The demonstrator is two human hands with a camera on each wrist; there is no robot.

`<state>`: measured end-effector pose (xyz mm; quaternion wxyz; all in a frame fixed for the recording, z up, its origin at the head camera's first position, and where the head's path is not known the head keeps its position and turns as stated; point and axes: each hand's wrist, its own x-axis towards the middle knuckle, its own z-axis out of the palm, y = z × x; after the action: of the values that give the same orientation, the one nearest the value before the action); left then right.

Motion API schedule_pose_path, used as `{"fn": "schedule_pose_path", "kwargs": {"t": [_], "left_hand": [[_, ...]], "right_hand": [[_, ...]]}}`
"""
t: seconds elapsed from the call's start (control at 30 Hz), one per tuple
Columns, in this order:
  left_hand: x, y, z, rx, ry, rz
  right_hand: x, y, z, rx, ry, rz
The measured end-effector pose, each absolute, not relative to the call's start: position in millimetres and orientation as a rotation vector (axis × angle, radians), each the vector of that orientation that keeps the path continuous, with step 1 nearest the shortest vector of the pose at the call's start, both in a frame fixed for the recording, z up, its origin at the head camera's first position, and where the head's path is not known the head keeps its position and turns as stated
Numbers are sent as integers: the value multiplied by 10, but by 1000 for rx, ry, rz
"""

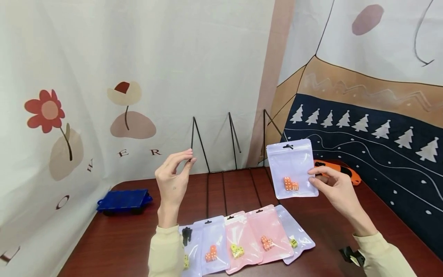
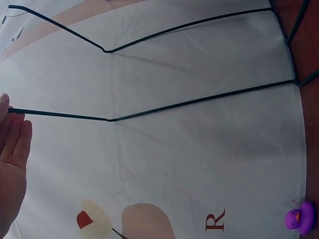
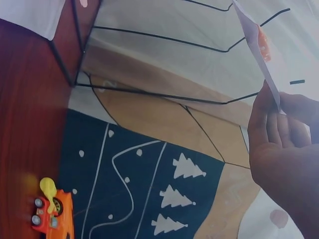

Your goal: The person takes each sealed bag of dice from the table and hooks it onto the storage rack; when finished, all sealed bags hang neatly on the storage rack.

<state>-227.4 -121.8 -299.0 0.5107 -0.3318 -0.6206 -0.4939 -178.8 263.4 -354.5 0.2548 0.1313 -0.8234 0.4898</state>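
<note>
One glossy pouch (image 1: 294,163) is pinched by the right hand (image 1: 333,188), bent wire (image 2: 60,114) by the left hand (image 1: 174,182), over a brown table (image 1: 107,242).

My left sleeve (image 1: 166,252) hides part of the leftmost lilac bag (image 1: 195,252), and I can't identify the black piece (image 1: 187,235) on it, nor the dark scrap (image 1: 346,254) partly under my right sleeve (image 1: 384,256). My right hand (image 1: 333,188) covers some of the orange car (image 1: 347,172). In the right wrist view, the orange dice (image 3: 264,44) blur; the left wrist view's left edge cuts off my left hand (image 2: 12,174).
</note>
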Motion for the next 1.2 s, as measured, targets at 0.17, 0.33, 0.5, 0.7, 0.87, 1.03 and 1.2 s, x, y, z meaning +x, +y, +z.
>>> {"fn": "schedule_pose_path", "kwargs": {"t": [0.17, 0.33, 0.5, 0.7, 0.87, 1.03, 1.2], "left_hand": [[-2282, -1203, -2997, -815, -1488, -1190], [-2290, -1211, -2988, -819, -1492, -1167], [-2294, -1217, -2986, -814, -1495, -1163], [-2287, -1215, -2997, -811, -1490, -1162], [-2288, -1213, -2999, -811, -1497, -1164], [-2290, -1211, -2995, -811, -1496, -1166], [-2289, -1209, -2989, -811, -1494, -1163]], "right_hand": [[-1843, 2622, -3593, 345, -2248, 1339], [-1877, 2607, -3598, 327, -2238, 1342], [-1906, 2579, -3567, 326, -2236, 1348], [-1960, 2549, -3551, 342, -2240, 1376], [-2016, 2527, -3549, 312, -2244, 1400], [-2063, 2514, -3531, 308, -2242, 1412], [-2123, 2516, -3514, 318, -2224, 1440]]}}
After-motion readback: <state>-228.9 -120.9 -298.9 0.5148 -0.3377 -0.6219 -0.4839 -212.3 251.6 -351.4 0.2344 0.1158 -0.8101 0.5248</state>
